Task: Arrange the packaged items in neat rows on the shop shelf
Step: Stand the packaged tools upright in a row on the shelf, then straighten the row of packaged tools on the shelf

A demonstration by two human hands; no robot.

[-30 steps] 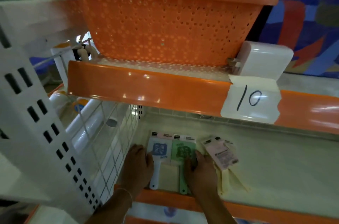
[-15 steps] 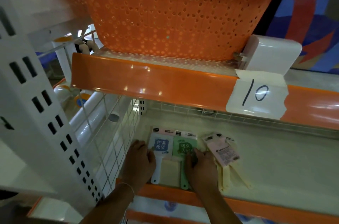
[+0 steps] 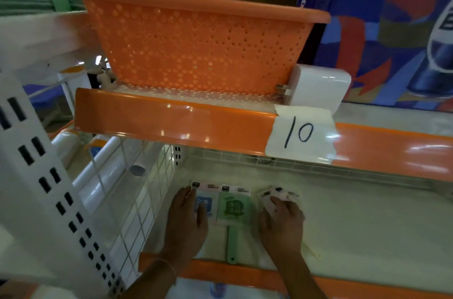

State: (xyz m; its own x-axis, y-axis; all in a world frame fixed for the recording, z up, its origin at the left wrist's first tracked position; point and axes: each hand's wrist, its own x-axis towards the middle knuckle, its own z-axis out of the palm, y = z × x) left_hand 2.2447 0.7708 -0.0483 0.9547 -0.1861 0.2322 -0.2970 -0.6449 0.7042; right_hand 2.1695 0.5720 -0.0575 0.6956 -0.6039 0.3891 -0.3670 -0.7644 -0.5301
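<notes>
Three flat packaged items lie side by side on the pale lower shelf (image 3: 355, 220). The blue packaged item (image 3: 208, 200) is at the left, and my left hand (image 3: 186, 222) lies flat on it, fingers spread. The green packaged item (image 3: 233, 208) with its green handle pointing toward me sits in the middle, untouched. At the right, the pink packaged item (image 3: 272, 197) is mostly covered by my right hand (image 3: 282, 222), whose fingers rest on it and curl at its top edge.
An orange perforated basket (image 3: 201, 48) fills the upper shelf, whose orange front lip (image 3: 159, 124) carries a paper tag marked 10 (image 3: 300, 135). A white wire divider (image 3: 137, 200) bounds the lower shelf on the left. A white box (image 3: 318, 88) stands beside the basket.
My right hand moved right, off the green item and onto the pink one. My left hand slid further over the blue item. The head camera tilted slightly.
</notes>
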